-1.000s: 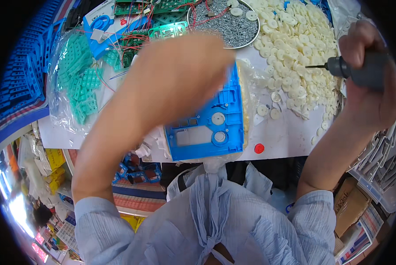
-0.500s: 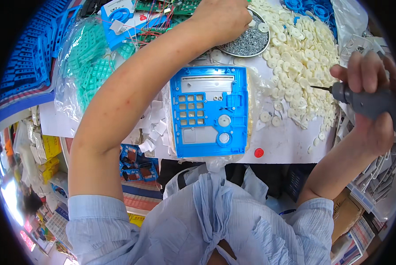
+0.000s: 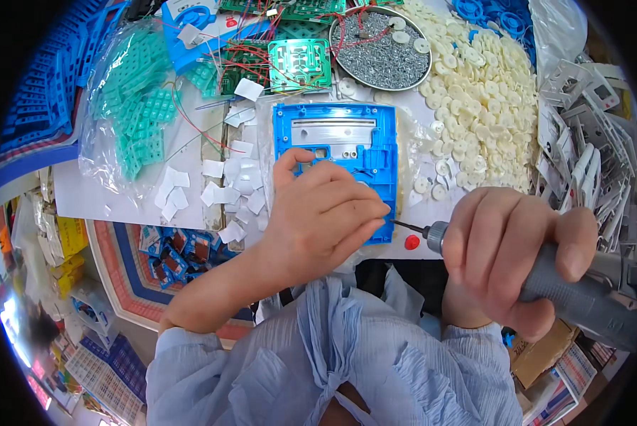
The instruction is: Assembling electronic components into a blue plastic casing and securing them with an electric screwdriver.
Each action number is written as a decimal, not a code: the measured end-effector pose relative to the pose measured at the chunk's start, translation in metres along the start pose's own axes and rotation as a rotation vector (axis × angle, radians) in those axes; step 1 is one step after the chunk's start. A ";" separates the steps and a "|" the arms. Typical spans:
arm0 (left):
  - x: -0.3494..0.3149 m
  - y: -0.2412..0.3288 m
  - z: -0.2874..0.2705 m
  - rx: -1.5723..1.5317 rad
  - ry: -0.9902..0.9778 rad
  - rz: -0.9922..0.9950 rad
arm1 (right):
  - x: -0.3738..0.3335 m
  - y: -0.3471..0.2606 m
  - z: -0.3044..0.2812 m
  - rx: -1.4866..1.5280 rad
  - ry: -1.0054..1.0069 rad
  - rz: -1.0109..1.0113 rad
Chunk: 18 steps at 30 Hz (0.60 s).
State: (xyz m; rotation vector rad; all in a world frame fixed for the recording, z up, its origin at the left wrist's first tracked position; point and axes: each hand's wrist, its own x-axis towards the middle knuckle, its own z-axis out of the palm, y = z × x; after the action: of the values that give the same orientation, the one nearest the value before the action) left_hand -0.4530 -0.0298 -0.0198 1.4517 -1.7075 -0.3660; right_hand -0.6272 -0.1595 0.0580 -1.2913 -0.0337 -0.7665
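A blue plastic housing with a slotted silver strip lies in front of me on clear wrapping. Over its lower half rests my left hand, thumb and fingertips pinched together near the right edge; whatever they hold is too small to make out. The hand hides most of the square keypad openings. To the right, my right hand is wrapped round a grey electric screwdriver. Its thin bit points left, with the tip close to my left fingertips. A round metal dish of small screws stands beyond the housing.
Cream plastic discs are heaped at the right. Green circuit boards with red wires lie at the back, and bagged green keypads at the left. White squares are scattered beside the housing. A red disc sits by the front edge.
My left hand has come back from the screw dish to the housing, its fingers pinched. My right hand has brought the screwdriver left and nearer, its bit now at the housing's right edge.
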 end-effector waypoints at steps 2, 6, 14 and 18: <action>-0.001 0.001 -0.001 -0.018 0.027 -0.009 | 0.003 0.001 0.004 -0.007 -0.008 0.009; -0.004 0.001 -0.005 -0.024 0.055 -0.006 | 0.006 0.009 0.012 -0.001 -0.008 0.018; -0.001 -0.001 -0.015 0.130 -0.033 -0.020 | 0.002 0.015 0.005 -0.083 -0.007 0.011; -0.013 -0.013 -0.029 0.283 -0.279 0.105 | -0.002 0.008 -0.012 -0.076 -0.043 0.042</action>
State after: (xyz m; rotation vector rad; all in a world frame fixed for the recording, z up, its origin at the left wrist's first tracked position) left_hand -0.4233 -0.0136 -0.0165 1.5589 -2.1206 -0.2878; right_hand -0.6292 -0.1680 0.0466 -1.3768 -0.0118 -0.7100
